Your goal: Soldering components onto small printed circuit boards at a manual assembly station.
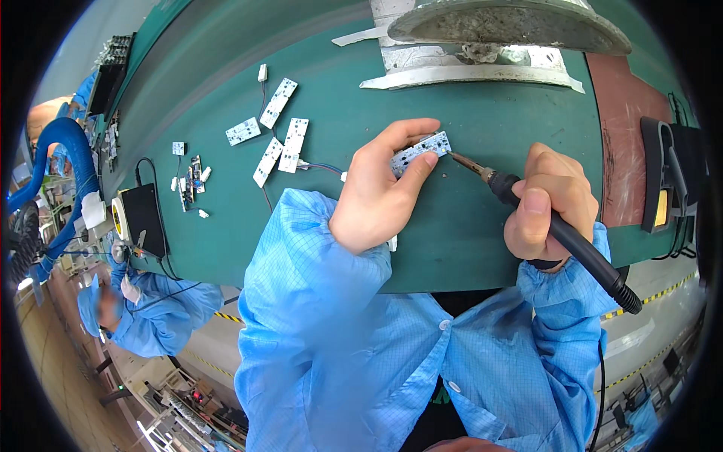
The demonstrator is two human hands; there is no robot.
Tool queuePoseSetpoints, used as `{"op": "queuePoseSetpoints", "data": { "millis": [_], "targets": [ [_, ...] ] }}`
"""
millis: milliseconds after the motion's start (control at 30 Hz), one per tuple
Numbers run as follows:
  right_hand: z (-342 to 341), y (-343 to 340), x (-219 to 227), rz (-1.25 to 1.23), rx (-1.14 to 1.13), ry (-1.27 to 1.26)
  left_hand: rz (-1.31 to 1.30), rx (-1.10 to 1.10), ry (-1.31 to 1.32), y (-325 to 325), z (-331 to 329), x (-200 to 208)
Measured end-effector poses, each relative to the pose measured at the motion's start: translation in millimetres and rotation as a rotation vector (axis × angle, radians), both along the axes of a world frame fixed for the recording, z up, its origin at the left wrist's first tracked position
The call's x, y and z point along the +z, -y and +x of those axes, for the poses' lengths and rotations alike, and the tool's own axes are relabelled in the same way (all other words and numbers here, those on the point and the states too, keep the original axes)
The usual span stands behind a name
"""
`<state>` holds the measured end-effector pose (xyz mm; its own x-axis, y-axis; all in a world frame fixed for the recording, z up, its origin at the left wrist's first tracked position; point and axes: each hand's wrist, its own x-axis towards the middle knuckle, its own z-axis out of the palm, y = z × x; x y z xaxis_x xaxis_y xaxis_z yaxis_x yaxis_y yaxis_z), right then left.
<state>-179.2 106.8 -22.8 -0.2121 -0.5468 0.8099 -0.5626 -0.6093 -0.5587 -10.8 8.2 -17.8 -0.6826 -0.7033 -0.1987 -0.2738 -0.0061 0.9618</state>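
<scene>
Between the thumb and fingers of my left hand point(384, 181) is a small white circuit board point(422, 152) with dark components, held just over the green mat. My right hand point(553, 203) is wrapped round a black soldering iron point(584, 245), whose tip points left at the board's right end. The tip looks to be touching or very close to that end; I cannot tell which. Left of my left hand lie several similar white boards point(294, 145) with thin wires and white connectors. A dark cable runs from that group toward my left wrist.
A grey metal hood point(512, 29) with white tape stands at the far edge of the green mat point(482, 248). A soldering iron stand point(663, 181) sits on a reddish-brown mat at right. Smaller boards point(192, 184) and a black device point(143, 218) lie left. A co-worker point(151, 309) is beyond.
</scene>
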Motion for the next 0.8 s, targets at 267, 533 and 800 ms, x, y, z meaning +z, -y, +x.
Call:
{"op": "queuePoseSetpoints", "data": {
  "millis": [267, 533, 800],
  "targets": [
    [-0.4, -1.4, 0.7, 0.005, 0.020, 0.024, 0.010, 0.007, 0.001, -0.9, 0.0, 0.2],
    [-0.7, -2.8, -0.3, 0.036, 0.005, 0.018, -0.007, 0.009, 0.005, -1.3, -1.1, -0.9],
    [-6.2, -3.0, 3.3, -0.013, 0.012, 0.034, 0.007, 0.028, 0.000, -1.6, -0.6, -0.4]
  ]
}}
